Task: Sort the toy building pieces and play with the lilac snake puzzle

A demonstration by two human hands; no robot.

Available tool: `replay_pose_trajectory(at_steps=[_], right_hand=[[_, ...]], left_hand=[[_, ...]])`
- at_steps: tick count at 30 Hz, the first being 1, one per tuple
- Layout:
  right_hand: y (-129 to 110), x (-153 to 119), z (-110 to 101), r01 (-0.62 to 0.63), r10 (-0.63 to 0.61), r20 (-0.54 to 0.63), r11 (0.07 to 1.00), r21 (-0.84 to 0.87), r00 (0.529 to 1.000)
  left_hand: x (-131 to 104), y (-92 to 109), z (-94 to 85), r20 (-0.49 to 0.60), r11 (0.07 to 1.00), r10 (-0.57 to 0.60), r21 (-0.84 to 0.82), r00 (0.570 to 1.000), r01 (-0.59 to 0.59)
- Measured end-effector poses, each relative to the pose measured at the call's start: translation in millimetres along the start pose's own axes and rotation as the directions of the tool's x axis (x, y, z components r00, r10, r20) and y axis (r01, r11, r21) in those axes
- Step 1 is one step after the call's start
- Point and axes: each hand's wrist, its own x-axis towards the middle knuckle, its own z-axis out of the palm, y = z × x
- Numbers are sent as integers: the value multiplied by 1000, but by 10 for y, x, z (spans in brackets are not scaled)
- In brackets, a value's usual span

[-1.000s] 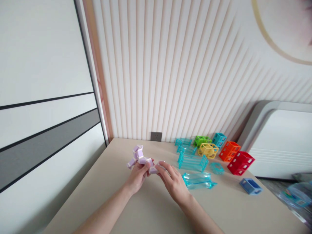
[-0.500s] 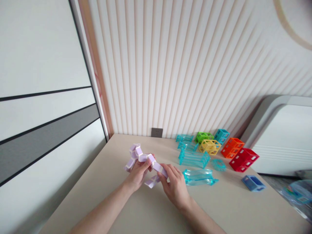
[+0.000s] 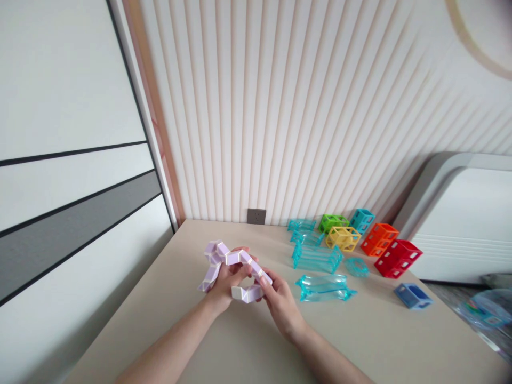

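The left hand [image 3: 227, 282] is closed around the middle of the snake puzzle [image 3: 234, 258], with its thumb across the near side. The right hand [image 3: 282, 306] is also nearly closed, pinching a further stretch of segments between the thumb and curled fingers. The purple-and-white chain is held up above the near half of the beige tabletop [image 3: 256, 352]. One branch juts out past the left hand at nine to ten o'clock; the other bends through the right hand and hooks back, its white end face [image 3: 239, 293] between the two hands.

Taking the puzzle as the clock's centre and the wall as twelve, the nearest pieces lie toward three and four: a transparent teal piece [image 3: 326, 288] just beside the right hand, and a blue open block [image 3: 414, 296] well apart from it, close to the table's right edge. At three sit a spiky teal frame [image 3: 317, 258], a teal ring-like piece [image 3: 357, 267] and a red windowed block [image 3: 398, 258].

Between two and three, farther back, come an orange windowed block [image 3: 379, 239], a yellow open-frame block [image 3: 343, 239], a turquoise block [image 3: 362, 221], a green block [image 3: 333, 223] and two small teal pieces [image 3: 307, 238]. A dark wall socket [image 3: 256, 216] is at one o'clock, low on the ribbed wall panel [image 3: 240, 106]. White panelling with a grey band [image 3: 80, 205] stands at ten.
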Motion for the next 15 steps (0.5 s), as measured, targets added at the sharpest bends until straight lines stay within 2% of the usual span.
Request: replay_pose_trajectory(at_steps=[2, 4, 10, 12, 15], right_hand=[[6, 9, -2, -35, 31, 35, 993, 114, 999], [-8, 9, -3, -54, 43, 69, 987, 154, 997], [-91, -31, 65, -98, 35, 217, 954, 284, 976], [-92, -35, 83, -114, 49, 211, 945, 308, 976], [-58, -21, 69, -100, 63, 140, 955, 278, 988]], left_hand=[[26, 19, 2, -92, 1000, 3, -17, 996, -4], [42, 42, -1, -144, 999, -6, -32, 990, 1], [14, 49, 31, -26, 992, -116, -59, 993, 114], [7, 34, 51, -17, 991, -117, -69, 993, 115], [8, 9, 56, -16, 991, -108, -79, 994, 106]])
